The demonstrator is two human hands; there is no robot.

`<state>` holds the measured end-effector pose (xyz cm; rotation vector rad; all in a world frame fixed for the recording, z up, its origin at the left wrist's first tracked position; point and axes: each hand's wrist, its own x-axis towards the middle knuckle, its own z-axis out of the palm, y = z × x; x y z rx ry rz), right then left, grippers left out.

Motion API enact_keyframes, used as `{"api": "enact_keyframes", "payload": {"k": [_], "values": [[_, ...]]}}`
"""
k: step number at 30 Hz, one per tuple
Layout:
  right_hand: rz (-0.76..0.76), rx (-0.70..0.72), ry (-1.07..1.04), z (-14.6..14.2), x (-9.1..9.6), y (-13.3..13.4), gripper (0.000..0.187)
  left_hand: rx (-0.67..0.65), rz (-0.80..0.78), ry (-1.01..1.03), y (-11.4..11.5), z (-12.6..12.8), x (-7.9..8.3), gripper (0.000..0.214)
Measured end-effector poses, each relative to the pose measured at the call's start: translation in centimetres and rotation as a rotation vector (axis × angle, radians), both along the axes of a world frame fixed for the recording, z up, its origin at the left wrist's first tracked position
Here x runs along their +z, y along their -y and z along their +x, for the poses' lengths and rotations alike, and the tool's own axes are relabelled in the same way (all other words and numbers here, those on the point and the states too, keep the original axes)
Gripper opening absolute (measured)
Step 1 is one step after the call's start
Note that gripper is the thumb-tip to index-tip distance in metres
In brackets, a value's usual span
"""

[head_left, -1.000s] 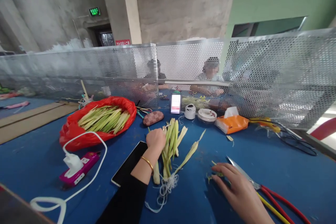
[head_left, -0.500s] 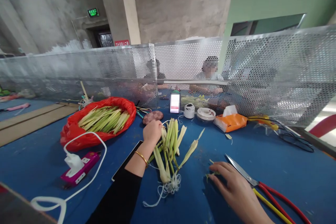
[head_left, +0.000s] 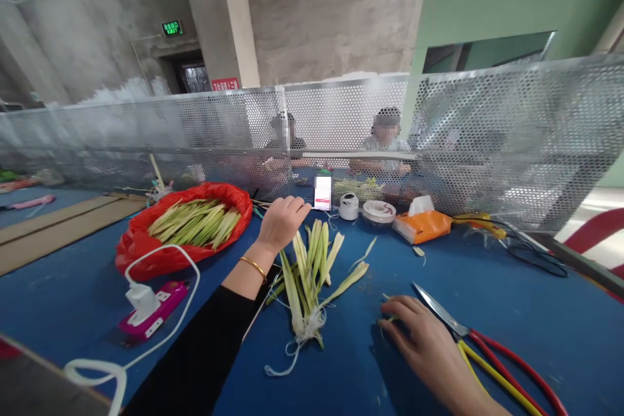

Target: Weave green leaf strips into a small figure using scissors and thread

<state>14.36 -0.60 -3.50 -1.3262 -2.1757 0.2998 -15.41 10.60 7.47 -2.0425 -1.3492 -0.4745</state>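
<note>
Fingers pinched together, my left hand point(head_left: 284, 222) is raised beside the lit phone point(head_left: 322, 194) at the back. A small white bit shows at its fingertips; what it grips I cannot make out. Below it lies a fanned bunch of pale green husk strips point(head_left: 312, 266), bound at its near end with white string point(head_left: 310, 326). My right hand point(head_left: 422, 341) rests low over the table to the right of the bunch, fingers curled around a small green scrap point(head_left: 389, 318). Scissors point(head_left: 446, 315) with red and yellow handles lie partly open beside it, partly under the hand.
A red bag point(head_left: 139, 250) of husk strips stands left, near a purple power strip point(head_left: 158, 312) with a white cable. At the back are a string spool point(head_left: 349, 207), a tape roll point(head_left: 379, 212) and an orange tissue pack point(head_left: 423, 226). People sit behind the perforated metal screen point(head_left: 234, 130).
My left hand has moved up and away from the bunch toward the phone. The bunch's strips have shifted slightly. My right hand stays nearly in place with the scrap.
</note>
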Motion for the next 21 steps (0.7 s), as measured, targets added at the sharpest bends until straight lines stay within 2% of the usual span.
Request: {"api": "enact_keyframes", "payload": {"k": [3, 4, 7, 10, 13, 16, 21], "values": [[0.009, -0.007, -0.003, 0.0, 0.1, 0.0, 0.020, 0.060, 0.220, 0.220, -0.1, -0.4, -1.0, 0.030], [0.008, -0.006, -0.003, 0.0, 0.1, 0.0, 0.020, 0.092, 0.244, 0.281, -0.3, -0.6, -1.3, 0.030], [-0.007, 0.002, -0.003, -0.1, 0.0, 0.0, 0.019, 0.255, 0.240, 0.547, -1.6, -1.5, -1.5, 0.027], [-0.009, 0.005, -0.009, -0.2, -0.2, 0.0, 0.019, 0.410, 0.236, 0.717, -4.3, -2.6, -1.1, 0.029], [0.012, 0.009, -0.013, -0.1, -0.3, -0.1, 0.017, 0.522, 0.159, 0.835, -7.5, -3.8, -1.2, 0.029], [0.015, 0.017, 0.002, 0.1, -0.2, -0.3, 0.017, 0.573, 0.032, 0.882, -10.3, -5.0, -2.1, 0.026], [-0.004, 0.052, 0.055, 0.3, -0.4, -0.8, 0.016, 0.608, -0.191, 0.837, -12.8, -7.4, -3.9, 0.033]]}}
